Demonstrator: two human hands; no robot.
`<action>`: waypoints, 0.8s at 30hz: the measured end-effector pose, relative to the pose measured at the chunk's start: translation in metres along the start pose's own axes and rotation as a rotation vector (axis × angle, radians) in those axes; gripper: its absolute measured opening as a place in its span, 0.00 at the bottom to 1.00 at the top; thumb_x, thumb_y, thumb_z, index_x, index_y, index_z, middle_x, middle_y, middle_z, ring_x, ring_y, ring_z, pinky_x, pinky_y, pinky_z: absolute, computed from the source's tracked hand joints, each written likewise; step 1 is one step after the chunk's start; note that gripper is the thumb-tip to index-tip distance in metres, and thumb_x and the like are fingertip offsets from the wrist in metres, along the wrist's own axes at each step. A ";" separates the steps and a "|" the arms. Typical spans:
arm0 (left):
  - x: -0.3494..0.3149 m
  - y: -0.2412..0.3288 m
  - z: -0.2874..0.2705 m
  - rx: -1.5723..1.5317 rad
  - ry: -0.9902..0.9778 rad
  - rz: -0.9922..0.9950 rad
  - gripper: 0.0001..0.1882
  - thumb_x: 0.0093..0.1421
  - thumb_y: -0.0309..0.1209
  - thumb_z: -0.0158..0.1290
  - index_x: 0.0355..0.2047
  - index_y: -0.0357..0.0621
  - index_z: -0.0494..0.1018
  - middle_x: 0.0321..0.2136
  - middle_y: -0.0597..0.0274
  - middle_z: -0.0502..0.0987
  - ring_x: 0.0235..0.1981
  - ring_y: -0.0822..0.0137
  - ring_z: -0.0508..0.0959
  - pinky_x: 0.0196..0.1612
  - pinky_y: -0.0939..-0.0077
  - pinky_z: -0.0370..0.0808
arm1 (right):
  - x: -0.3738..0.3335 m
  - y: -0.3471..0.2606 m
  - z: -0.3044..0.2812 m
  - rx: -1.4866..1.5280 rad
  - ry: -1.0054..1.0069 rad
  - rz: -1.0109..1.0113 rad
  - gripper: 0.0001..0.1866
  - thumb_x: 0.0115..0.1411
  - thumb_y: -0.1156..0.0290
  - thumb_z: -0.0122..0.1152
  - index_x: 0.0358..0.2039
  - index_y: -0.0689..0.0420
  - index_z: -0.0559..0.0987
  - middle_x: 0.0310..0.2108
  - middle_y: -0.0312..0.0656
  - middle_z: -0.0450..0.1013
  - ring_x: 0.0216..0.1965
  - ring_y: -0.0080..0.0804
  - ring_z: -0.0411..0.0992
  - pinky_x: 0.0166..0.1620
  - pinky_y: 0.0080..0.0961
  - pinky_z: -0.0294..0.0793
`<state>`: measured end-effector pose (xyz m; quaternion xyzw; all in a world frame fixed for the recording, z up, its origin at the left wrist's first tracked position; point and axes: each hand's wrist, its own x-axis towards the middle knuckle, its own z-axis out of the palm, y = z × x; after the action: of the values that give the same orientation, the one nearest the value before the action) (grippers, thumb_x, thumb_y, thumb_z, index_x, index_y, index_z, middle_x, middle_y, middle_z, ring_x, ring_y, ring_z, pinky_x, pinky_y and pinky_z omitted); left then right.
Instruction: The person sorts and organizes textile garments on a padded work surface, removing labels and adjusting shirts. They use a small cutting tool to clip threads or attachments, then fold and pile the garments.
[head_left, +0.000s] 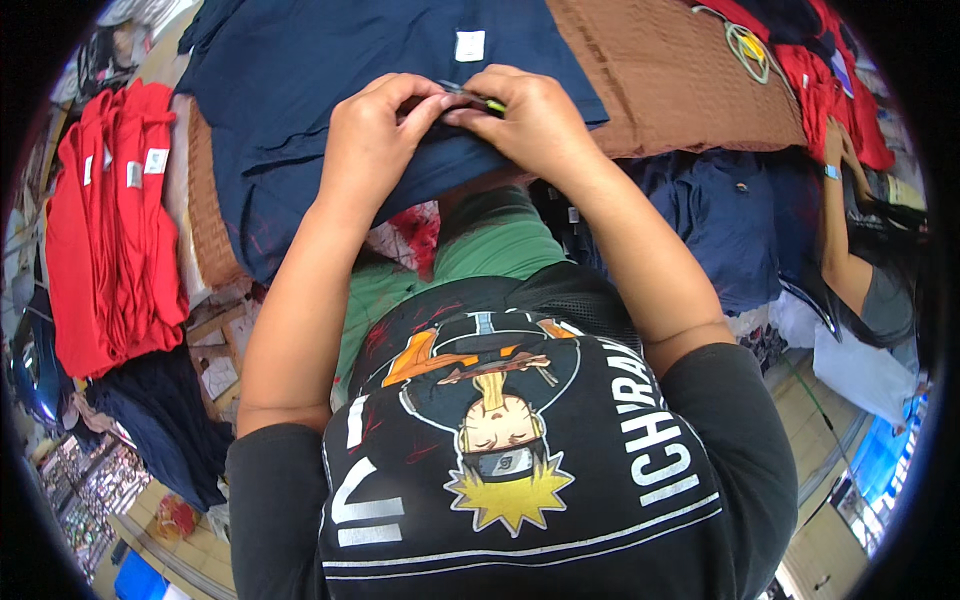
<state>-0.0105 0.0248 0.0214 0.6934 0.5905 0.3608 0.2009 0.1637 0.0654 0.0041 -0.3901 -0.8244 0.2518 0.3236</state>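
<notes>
A dark navy garment (300, 70) is spread in front of me, with a white label (470, 46) lying just beyond my hands. My right hand (535, 112) is closed around a small pair of thread snips (492, 104) with a yellow-green part and a dark metal blade pointing left. Close beside it, the thumb and fingers of my left hand (385, 118) are pinched together at the blade's tip, over the garment. Whatever lies between those fingertips is too small to make out.
Brown textured cloth (680, 75) covers the table under the garment. Folded red garments (110, 230) with white tags hang at the left. Navy garments (710, 220) lie below the table's edge at right. Another person's arm (838, 210) reaches toward red clothes (840, 90) at far right, near a coiled cord (750, 50).
</notes>
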 end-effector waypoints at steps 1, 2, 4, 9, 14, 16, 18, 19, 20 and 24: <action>0.001 0.000 0.002 -0.021 0.030 0.017 0.08 0.55 0.29 0.58 0.34 0.39 0.79 0.32 0.59 0.81 0.33 0.69 0.80 0.40 0.78 0.76 | 0.001 -0.002 -0.001 -0.016 -0.007 0.015 0.12 0.50 0.60 0.66 0.30 0.55 0.81 0.29 0.46 0.75 0.32 0.48 0.74 0.37 0.39 0.73; 0.002 -0.001 0.006 -0.041 0.061 0.032 0.08 0.55 0.29 0.59 0.34 0.39 0.79 0.32 0.60 0.81 0.33 0.70 0.80 0.40 0.78 0.76 | 0.002 -0.003 -0.004 -0.030 -0.015 0.029 0.12 0.50 0.61 0.66 0.30 0.55 0.80 0.29 0.47 0.75 0.32 0.48 0.74 0.37 0.39 0.73; 0.002 -0.004 0.012 -0.211 0.014 -0.045 0.09 0.55 0.28 0.59 0.36 0.38 0.78 0.34 0.61 0.81 0.34 0.72 0.80 0.40 0.79 0.76 | 0.001 0.004 -0.001 0.008 0.018 0.028 0.11 0.51 0.62 0.65 0.31 0.55 0.80 0.29 0.47 0.76 0.31 0.49 0.74 0.36 0.39 0.73; 0.000 -0.002 0.015 -0.199 -0.077 -0.031 0.12 0.54 0.30 0.61 0.38 0.40 0.78 0.35 0.61 0.81 0.35 0.70 0.80 0.39 0.79 0.76 | -0.003 0.003 -0.006 0.165 0.038 0.182 0.10 0.54 0.64 0.64 0.32 0.56 0.80 0.27 0.49 0.76 0.30 0.47 0.76 0.32 0.33 0.74; 0.002 -0.015 0.019 -0.001 -0.024 0.143 0.12 0.55 0.32 0.59 0.39 0.41 0.79 0.32 0.60 0.81 0.34 0.69 0.80 0.38 0.76 0.76 | -0.005 -0.007 -0.011 0.156 0.039 0.154 0.15 0.57 0.61 0.62 0.40 0.57 0.76 0.32 0.50 0.76 0.35 0.46 0.76 0.38 0.34 0.73; 0.006 -0.005 0.013 0.034 -0.101 0.031 0.12 0.57 0.34 0.58 0.38 0.41 0.79 0.32 0.60 0.81 0.33 0.70 0.80 0.38 0.75 0.75 | -0.007 -0.007 -0.013 0.151 0.061 0.135 0.16 0.59 0.62 0.60 0.43 0.58 0.75 0.33 0.46 0.75 0.37 0.40 0.74 0.41 0.30 0.72; 0.010 -0.003 0.008 0.020 -0.154 -0.045 0.12 0.58 0.36 0.56 0.38 0.42 0.79 0.31 0.60 0.81 0.33 0.71 0.80 0.39 0.76 0.75 | -0.011 0.000 -0.017 0.152 0.046 0.111 0.16 0.61 0.65 0.59 0.46 0.59 0.73 0.32 0.38 0.73 0.38 0.27 0.72 0.45 0.23 0.69; 0.012 -0.006 0.006 -0.012 -0.167 -0.064 0.13 0.59 0.37 0.56 0.38 0.42 0.79 0.31 0.60 0.81 0.33 0.71 0.80 0.39 0.76 0.74 | -0.011 0.001 -0.020 0.169 0.005 0.120 0.15 0.60 0.63 0.57 0.44 0.58 0.74 0.35 0.51 0.76 0.39 0.46 0.75 0.42 0.33 0.72; 0.014 -0.009 0.005 -0.044 -0.182 -0.083 0.13 0.60 0.38 0.55 0.38 0.43 0.79 0.31 0.60 0.81 0.33 0.72 0.80 0.39 0.77 0.74 | -0.012 0.002 -0.021 0.173 -0.009 0.115 0.14 0.60 0.63 0.57 0.43 0.58 0.74 0.35 0.50 0.76 0.39 0.45 0.75 0.43 0.33 0.72; 0.016 -0.017 0.007 -0.115 -0.207 -0.070 0.13 0.61 0.37 0.53 0.39 0.40 0.78 0.31 0.62 0.81 0.33 0.74 0.79 0.40 0.79 0.73 | -0.013 0.004 -0.025 0.199 -0.060 0.125 0.12 0.60 0.66 0.57 0.40 0.59 0.76 0.36 0.49 0.77 0.39 0.44 0.76 0.43 0.33 0.73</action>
<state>-0.0164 0.0454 0.0090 0.6935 0.5686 0.3131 0.3126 0.1908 0.0616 0.0136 -0.3991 -0.7788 0.3635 0.3196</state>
